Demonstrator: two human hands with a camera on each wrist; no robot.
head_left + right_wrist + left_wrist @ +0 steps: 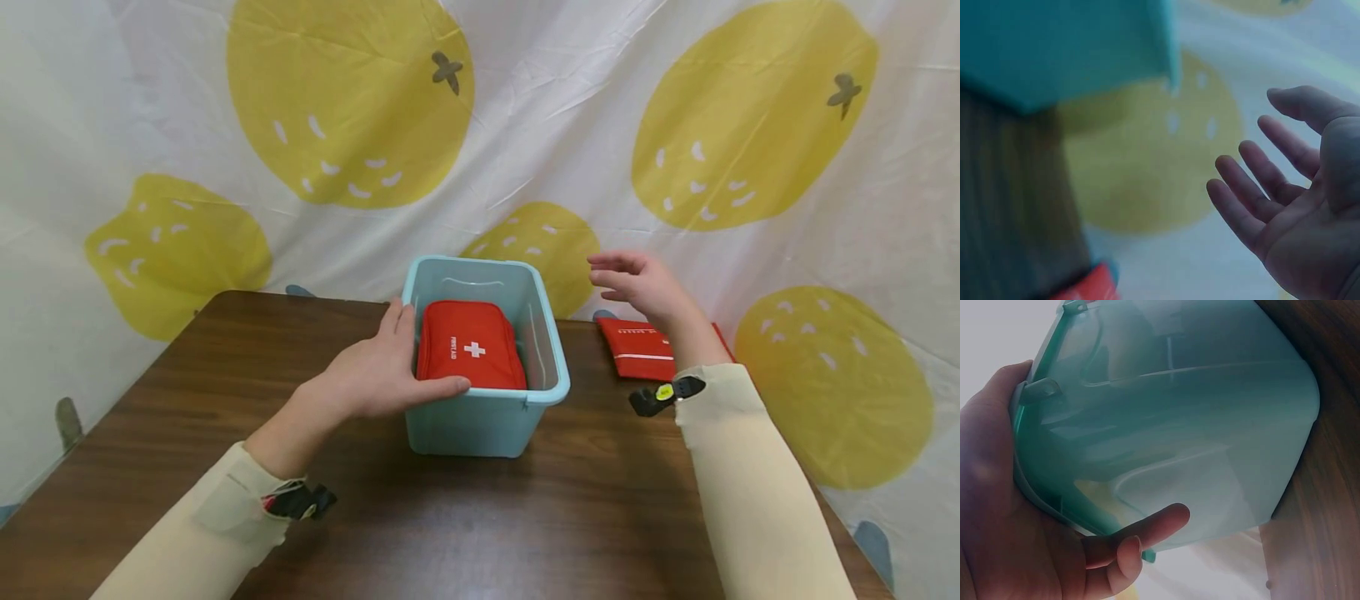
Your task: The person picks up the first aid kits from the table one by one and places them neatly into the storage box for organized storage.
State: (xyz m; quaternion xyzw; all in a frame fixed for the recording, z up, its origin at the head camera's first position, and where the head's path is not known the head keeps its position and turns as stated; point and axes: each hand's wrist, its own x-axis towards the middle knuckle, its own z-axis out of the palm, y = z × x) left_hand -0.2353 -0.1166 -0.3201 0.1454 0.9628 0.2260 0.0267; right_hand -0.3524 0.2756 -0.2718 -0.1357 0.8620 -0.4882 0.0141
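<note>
Sleeves (757, 475), brown table (465, 533), printed cloth (555, 125); left grip (375, 367) wide, touching bin (472, 429); right grip (641, 283) wide

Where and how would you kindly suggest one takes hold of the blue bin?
I'd likely grip the blue bin by opposite sides of its rim, coming from left and right: the rim juts outward, and the left hand touches it.

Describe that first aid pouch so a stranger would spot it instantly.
On the brown table stands a light blue bin. Inside is a red pouch printed with a white cross and FIRST AID. Unlike the red packet on the table to its right, it sits within the bin.
</note>
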